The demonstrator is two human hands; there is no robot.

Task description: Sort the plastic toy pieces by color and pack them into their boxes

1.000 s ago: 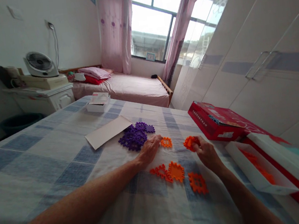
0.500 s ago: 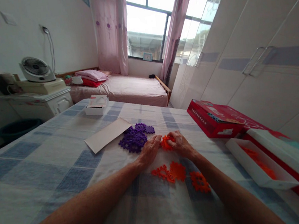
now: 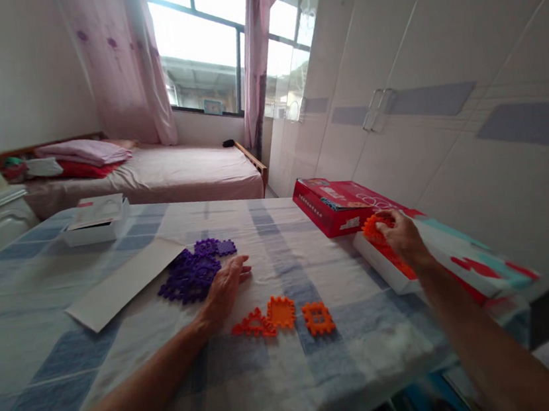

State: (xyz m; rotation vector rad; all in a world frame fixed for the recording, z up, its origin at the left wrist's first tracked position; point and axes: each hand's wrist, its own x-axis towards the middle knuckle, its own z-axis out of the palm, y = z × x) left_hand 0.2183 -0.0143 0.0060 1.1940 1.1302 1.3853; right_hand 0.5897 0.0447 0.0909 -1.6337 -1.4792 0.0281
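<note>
My right hand [image 3: 399, 233] grips orange interlocking plastic pieces [image 3: 373, 225] over the far end of a white open box [image 3: 386, 266], where more orange pieces lie. On the checked cloth rests my left hand [image 3: 228, 281], empty, its fingers stretched out beside a pile of purple interlocking pieces [image 3: 190, 277]. In front of it lie an orange triangular piece [image 3: 255, 324], an orange solid square piece [image 3: 282, 312] and an orange window-shaped square piece [image 3: 318, 319].
A white cardboard lid [image 3: 124, 287] lies left of the purple pile. Farther back stands a small white box [image 3: 95, 221]. The red box [image 3: 329, 205] is behind the white box, and a red and white package [image 3: 460, 252] lies to its right.
My right hand has carried the orange pieces from beside my left hand over to the white box. My left hand's fingers are now free. The view has swung right.
</note>
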